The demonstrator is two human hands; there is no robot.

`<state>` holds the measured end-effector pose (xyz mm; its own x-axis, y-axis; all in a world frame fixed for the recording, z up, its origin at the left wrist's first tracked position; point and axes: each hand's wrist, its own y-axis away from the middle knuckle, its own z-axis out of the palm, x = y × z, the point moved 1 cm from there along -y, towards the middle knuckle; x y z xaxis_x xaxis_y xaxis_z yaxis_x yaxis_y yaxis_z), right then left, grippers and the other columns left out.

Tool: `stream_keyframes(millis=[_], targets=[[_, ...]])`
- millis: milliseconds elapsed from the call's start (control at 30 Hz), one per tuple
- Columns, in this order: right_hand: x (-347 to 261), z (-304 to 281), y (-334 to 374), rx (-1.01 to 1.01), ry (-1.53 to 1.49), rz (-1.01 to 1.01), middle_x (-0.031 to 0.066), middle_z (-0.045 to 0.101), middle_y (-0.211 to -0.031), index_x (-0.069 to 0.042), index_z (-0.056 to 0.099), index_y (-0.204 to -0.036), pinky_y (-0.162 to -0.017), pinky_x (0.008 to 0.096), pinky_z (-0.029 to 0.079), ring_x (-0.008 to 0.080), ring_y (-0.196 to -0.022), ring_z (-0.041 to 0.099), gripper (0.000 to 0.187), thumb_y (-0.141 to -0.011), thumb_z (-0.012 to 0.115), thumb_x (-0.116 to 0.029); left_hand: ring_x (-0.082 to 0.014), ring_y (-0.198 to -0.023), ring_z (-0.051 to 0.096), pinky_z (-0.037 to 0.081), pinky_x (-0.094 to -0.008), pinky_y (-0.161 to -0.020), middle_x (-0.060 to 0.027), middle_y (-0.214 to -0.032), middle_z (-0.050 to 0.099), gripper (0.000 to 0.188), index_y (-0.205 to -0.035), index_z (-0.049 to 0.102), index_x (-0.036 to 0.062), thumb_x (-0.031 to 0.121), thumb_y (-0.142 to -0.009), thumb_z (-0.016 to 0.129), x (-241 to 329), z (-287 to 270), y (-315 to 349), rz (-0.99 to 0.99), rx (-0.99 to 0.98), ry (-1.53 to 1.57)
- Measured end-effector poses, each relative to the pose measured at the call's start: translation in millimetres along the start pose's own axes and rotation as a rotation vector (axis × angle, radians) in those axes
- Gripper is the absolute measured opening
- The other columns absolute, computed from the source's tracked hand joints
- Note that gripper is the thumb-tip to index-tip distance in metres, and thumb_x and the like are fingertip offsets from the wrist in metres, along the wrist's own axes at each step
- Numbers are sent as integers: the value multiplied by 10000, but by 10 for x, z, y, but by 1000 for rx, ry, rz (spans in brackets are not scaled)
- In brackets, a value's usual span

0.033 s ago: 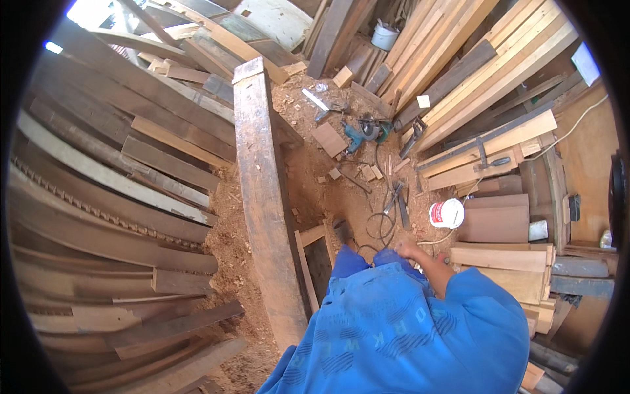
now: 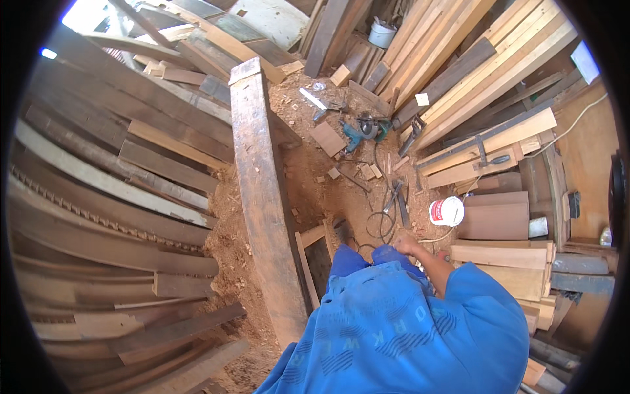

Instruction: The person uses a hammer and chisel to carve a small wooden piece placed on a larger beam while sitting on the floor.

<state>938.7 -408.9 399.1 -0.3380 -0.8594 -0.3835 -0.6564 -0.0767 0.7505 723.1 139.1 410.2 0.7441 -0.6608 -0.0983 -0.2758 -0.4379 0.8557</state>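
Note:
My right hand (image 2: 407,245) is curled into a fist at my right knee, on the blue trousers (image 2: 386,252). No object shows in it. My left hand is out of sight, and my blue shirt hides that side. Just left of my legs lies a long, heavy, weathered timber beam (image 2: 260,171), running from the far middle toward me. Loose chisel-like hand tools (image 2: 398,197) rest on the sawdust ahead of my right hand. Beyond them is a teal power tool (image 2: 352,136) with a dark cord (image 2: 380,224) looped near my knees.
A white bucket (image 2: 447,211) with a red label stands right of my hand. Stacked planks (image 2: 177,172) fill the left side. Long timbers (image 2: 499,69) lean at the far right, near a handsaw (image 2: 412,132). Wood offcuts (image 2: 329,139) and shavings litter the ground.
The view has shifted very slightly. My right hand stays at my knee, and the tools and timber have not moved.

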Motion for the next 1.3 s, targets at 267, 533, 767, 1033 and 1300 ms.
stream_keyframes(millis=[267, 533, 767, 1033, 1300], targets=[[-707, -528, -330, 308, -477, 112, 137, 715, -854, -17, 711, -955, -737, 390, 518, 261, -824, 676, 276, -821, 619, -239, -280, -803, 626, 527, -401, -702, -148, -892, 618, 417, -1115, 551, -11, 366, -939, 537, 2203, -2218, -1400, 573, -390, 608], [-773, -722, -474, 356, -546, 143, 155, 699, -824, -13, 710, -885, -734, 376, 513, 245, -813, 677, 244, -795, 621, -222, -440, -1323, 381, 320, -498, -1086, -307, -1422, 394, 707, -1396, 381, -53, 393, -885, 581, 4709, -3319, -703, 868, 532, 108], [344, 24, -984, 83, 260, -97, 193, 688, -831, -23, 725, -761, -764, 442, 532, 354, -850, 676, 226, -744, 554, -170, -466, -1414, 173, 175, -497, -1162, -346, -1506, 178, 919, -1471, 171, -66, 465, -861, 609, 5308, -3068, -770, 648, 548, -287], [-181, -771, -1368, 244, -317, 82, 190, 689, -822, -30, 711, -785, -710, 425, 517, 317, -808, 676, 225, -804, 566, -201, -570, -1391, 49, 112, -586, -1140, -396, -1503, 24, 1111, -1472, 1, -99, 372, -752, 704, 5158, -2862, -1263, 667, 768, -418], [-804, -1091, -1819, -237, -164, 71, 211, 655, -1119, -128, 693, -1125, -978, 462, 446, 363, -1096, 605, 361, -832, 590, -312, -522, -1413, 55, 95, -542, -1156, -356, -1522, 49, 1111, -1480, -6, -78, 307, -751, 739, 5287, -2909, -1165, 648, 735, -388]])
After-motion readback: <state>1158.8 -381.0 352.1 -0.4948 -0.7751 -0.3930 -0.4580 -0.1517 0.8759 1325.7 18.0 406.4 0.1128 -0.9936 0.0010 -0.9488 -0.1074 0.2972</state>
